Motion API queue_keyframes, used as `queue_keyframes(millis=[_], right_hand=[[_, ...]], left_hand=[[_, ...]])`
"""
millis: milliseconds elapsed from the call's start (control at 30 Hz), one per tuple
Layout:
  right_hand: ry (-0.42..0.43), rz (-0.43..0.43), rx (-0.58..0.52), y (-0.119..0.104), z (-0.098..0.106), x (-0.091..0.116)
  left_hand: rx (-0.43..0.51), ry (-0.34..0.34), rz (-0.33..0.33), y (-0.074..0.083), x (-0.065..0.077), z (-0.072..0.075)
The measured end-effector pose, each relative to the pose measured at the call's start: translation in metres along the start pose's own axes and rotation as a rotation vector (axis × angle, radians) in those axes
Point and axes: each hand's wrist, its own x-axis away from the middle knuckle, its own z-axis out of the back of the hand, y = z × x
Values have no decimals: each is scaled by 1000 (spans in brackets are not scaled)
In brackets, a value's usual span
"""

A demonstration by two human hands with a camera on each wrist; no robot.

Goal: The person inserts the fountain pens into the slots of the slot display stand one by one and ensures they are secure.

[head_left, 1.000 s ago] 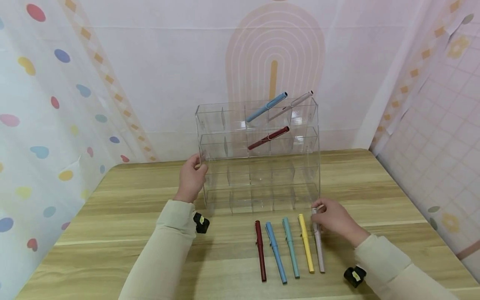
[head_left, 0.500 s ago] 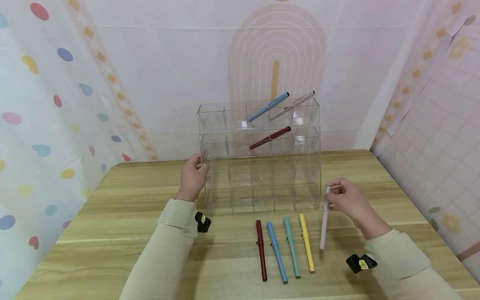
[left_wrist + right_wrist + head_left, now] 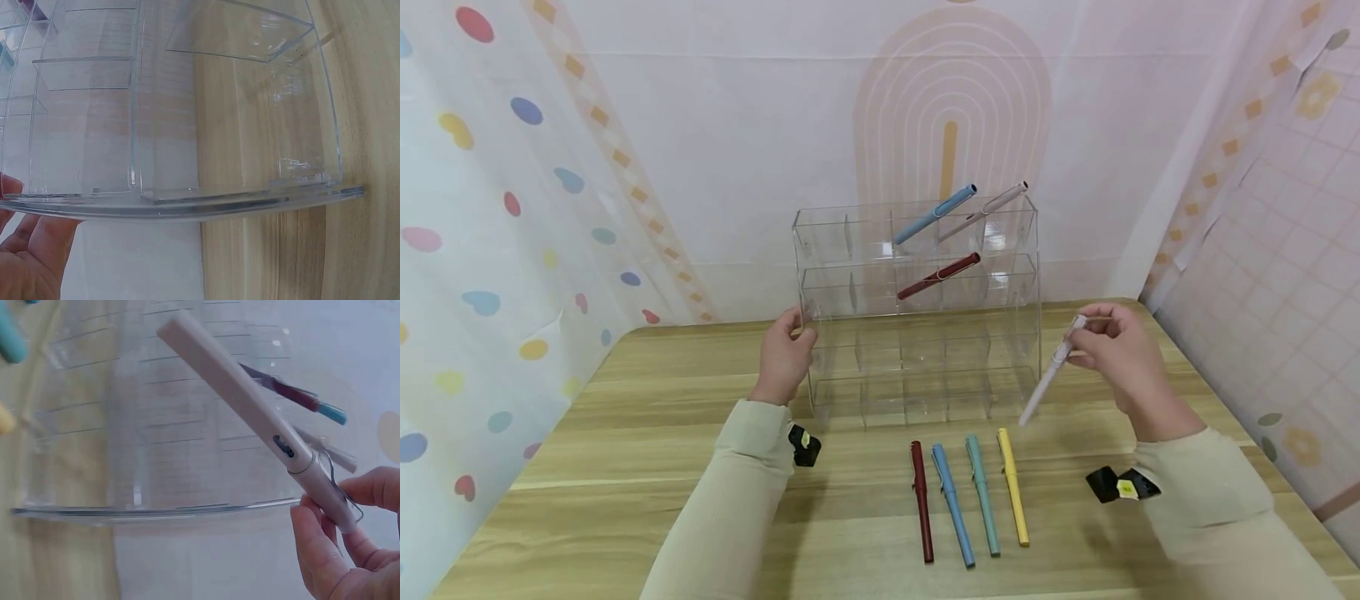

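Note:
My right hand (image 3: 1123,358) pinches a pale pink pen (image 3: 1047,382) by its clipped cap, in the air beside the right side of a clear acrylic pen rack (image 3: 883,408). Its barrel slants down to the left; in the right wrist view the hand's thumb lies by the wire clip of the pen (image 3: 240,403). My left hand (image 3: 784,358) grips the rack's left side panel, and the left wrist view has its fingers on both faces of that panel (image 3: 175,209). In the rack's upper tiers lean a blue pen (image 3: 934,215), a pale pen (image 3: 988,208) and a dark red pen (image 3: 938,277).
In front of the rack a dark red pen (image 3: 921,500), a blue pen (image 3: 953,506), a teal pen (image 3: 982,496) and a yellow pen (image 3: 1013,487) lie in a row on the wooden table (image 3: 647,467). A patterned curtain (image 3: 737,150) hangs behind.
My right hand has lifted the pale pink pen off the table, from the right end of the row, and moved it up and right, tilting it. The left hand stays on the rack.

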Motion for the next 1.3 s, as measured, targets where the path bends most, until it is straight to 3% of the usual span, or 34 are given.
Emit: queue_keyframes(millis=[233, 533, 767, 900, 1300], right_hand=[[144, 48, -304, -21, -4, -9], [314, 114, -504, -44, -14, -22], [385, 162, -570, -55, -21, -33], [417, 171, -554, -59, -26, -40], [402, 132, -523, -57, -46, -56]], left_hand=[[16, 2, -16, 0, 0, 1], [21, 11, -13, -3, -1, 2], [23, 17, -17, -2, 0, 2], [17, 19, -24, -2, 1, 1], [8, 11, -11, -1, 0, -1]])
